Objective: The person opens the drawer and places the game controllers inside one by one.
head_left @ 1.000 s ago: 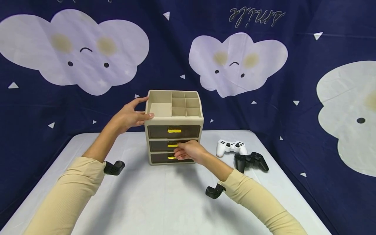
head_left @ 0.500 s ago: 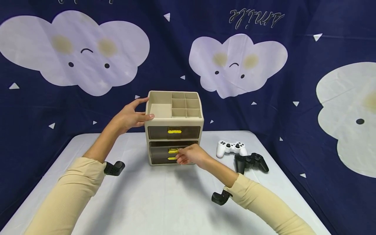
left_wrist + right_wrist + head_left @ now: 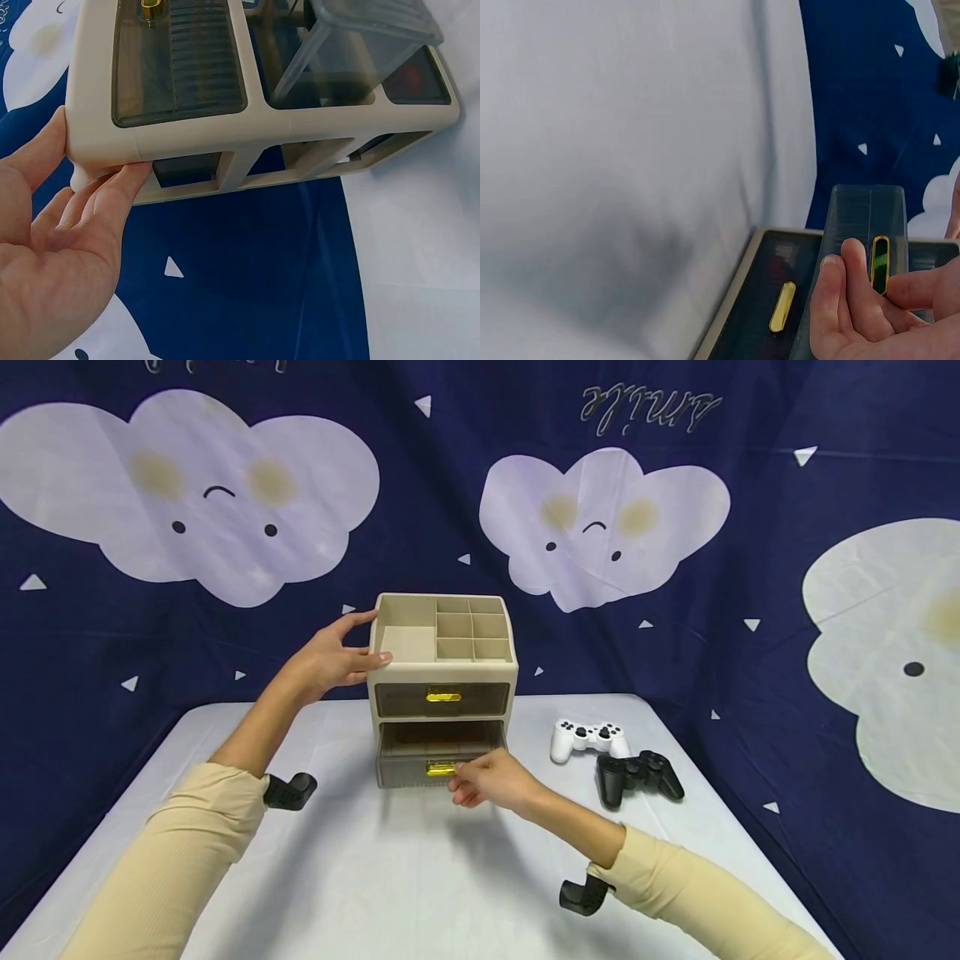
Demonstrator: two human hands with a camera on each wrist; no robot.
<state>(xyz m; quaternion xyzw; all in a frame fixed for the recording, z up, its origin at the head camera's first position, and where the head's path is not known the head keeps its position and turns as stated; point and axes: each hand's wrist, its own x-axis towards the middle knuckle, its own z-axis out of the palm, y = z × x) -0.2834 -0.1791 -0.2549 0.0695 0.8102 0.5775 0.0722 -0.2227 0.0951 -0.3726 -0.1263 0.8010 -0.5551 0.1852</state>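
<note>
A cream desktop drawer organizer [image 3: 442,672] with divided top compartments and dark see-through drawers stands on the white table. At its upper left side, my left hand [image 3: 326,660] holds the body, thumb over the top rim and fingers along the side; the left wrist view shows this hand [image 3: 71,225] close up. The middle drawer [image 3: 401,773] is pulled out and hides the bottom drawer's front in the head view. My right hand [image 3: 495,781] pinches its gold handle [image 3: 880,262] between thumb and fingers.
To the organizer's right lie a white game controller [image 3: 590,737] and a black game controller [image 3: 637,772]. Behind the white table [image 3: 420,877] hangs a navy cloth with cloud prints. The closed bottom drawer's handle [image 3: 782,307] shows in the right wrist view.
The middle drawer, flush with the front a second ago, has slid out toward me with my right hand on its handle. My left hand has stayed on the organizer's side.
</note>
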